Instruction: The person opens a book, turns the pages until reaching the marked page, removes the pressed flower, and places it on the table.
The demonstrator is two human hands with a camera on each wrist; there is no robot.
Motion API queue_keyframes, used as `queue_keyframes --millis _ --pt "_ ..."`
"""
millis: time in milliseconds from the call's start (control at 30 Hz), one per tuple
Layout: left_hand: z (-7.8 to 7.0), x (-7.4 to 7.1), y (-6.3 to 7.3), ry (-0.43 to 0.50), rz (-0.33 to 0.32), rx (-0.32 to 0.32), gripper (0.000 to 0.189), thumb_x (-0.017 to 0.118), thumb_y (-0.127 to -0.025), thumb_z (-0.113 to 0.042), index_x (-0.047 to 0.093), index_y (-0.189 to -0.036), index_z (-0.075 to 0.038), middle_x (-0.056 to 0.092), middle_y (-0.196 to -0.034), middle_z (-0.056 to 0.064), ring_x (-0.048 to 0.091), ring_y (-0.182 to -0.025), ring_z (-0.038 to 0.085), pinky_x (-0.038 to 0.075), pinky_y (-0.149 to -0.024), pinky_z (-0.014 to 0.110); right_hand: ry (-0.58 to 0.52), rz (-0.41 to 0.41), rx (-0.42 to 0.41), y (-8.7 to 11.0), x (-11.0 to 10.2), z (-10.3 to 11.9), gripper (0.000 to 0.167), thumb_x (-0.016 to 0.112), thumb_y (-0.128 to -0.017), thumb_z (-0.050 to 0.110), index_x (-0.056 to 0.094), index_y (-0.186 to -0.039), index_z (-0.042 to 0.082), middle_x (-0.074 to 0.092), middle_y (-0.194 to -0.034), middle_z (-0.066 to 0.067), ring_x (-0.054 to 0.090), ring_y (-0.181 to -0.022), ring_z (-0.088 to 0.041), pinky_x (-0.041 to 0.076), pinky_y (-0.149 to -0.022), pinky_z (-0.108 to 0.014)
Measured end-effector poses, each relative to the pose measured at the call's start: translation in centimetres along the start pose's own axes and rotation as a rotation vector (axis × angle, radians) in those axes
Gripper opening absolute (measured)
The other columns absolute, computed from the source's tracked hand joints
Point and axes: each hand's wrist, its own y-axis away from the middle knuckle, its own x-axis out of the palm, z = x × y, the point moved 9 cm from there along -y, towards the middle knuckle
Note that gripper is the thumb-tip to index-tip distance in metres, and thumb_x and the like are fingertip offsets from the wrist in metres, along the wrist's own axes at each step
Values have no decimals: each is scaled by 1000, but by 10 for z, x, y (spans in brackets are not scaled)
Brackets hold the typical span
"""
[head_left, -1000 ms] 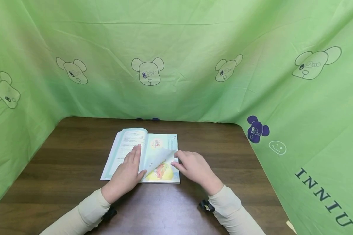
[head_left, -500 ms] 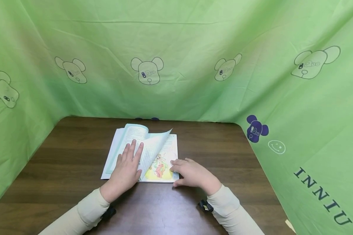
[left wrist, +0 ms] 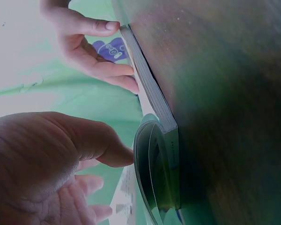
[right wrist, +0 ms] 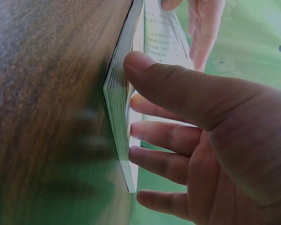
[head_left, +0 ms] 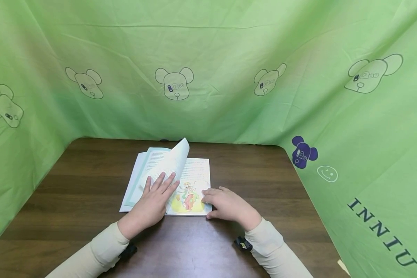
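An open book (head_left: 196, 175) lies on the table, its right page showing lines of print and a colourful drawing (head_left: 189, 200). One page (head_left: 178, 152) stands half turned, its top corner leaning up over the left side. My left hand (head_left: 153, 204) rests on that turning page with the fingers spread; the left wrist view shows the thumb at the curved leaves (left wrist: 145, 140) by the spine. At the book's right edge, my right hand (head_left: 229, 205) touches the page with its fingertips. Its thumb (right wrist: 140, 61) lies near the lower corner of the page block (right wrist: 117, 84).
The brown wooden table (head_left: 264, 173) extends around the book on all sides. A green cloth (head_left: 222, 112) printed with bear heads hangs behind and at both sides. Each wrist wears a dark strap (head_left: 243, 243).
The page has swung from right to left over the book, uncovering the right page. My left hand now lies on it; my right hand let go of it and moved down the right edge.
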Motion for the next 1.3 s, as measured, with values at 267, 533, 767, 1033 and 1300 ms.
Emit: queue_keyframes --millis 267,533,767,1033,1300 --pt "-2 1 -1 32 37 9 62 60 -85 6 58 -145 -12 36 -165 10 29 -152 42 19 -115 73 -11 15 6 2 -1 0 40 80 -87 38 73 -120 16 61 -145 -7 55 -137 -23 40 -112 -58" --pt "6 10 1 64 174 -118 63 58 -88 0 53 -150 -14 32 -164 20 25 -151 49 20 -108 81 -14 17 2 4 -2 -1 36 79 -89 35 73 -118 16 62 -145 -9 55 -137 -25 40 -112 -58" --pt "12 11 4 70 195 -212 56 62 -92 -12 52 -147 -4 35 -160 25 31 -147 51 31 -101 82 10 19 -13 3 -1 -1 26 75 -93 29 75 -114 15 64 -142 -8 56 -136 -23 42 -110 -57" --pt "20 8 5 79 139 -298 56 65 -99 -44 57 -135 -1 46 -149 28 42 -139 51 42 -93 77 80 -85 -117 1 -9 7 13 67 -97 20 67 -84 19 74 -101 0 68 -98 -16 53 -89 -43" --pt "23 7 6 73 97 -313 72 73 -87 -60 62 -122 2 52 -137 27 49 -130 43 52 -80 68 40 -192 -69 -3 -15 1 20 58 -104 23 51 -85 21 38 -64 14 40 -58 -9 42 -59 -27"
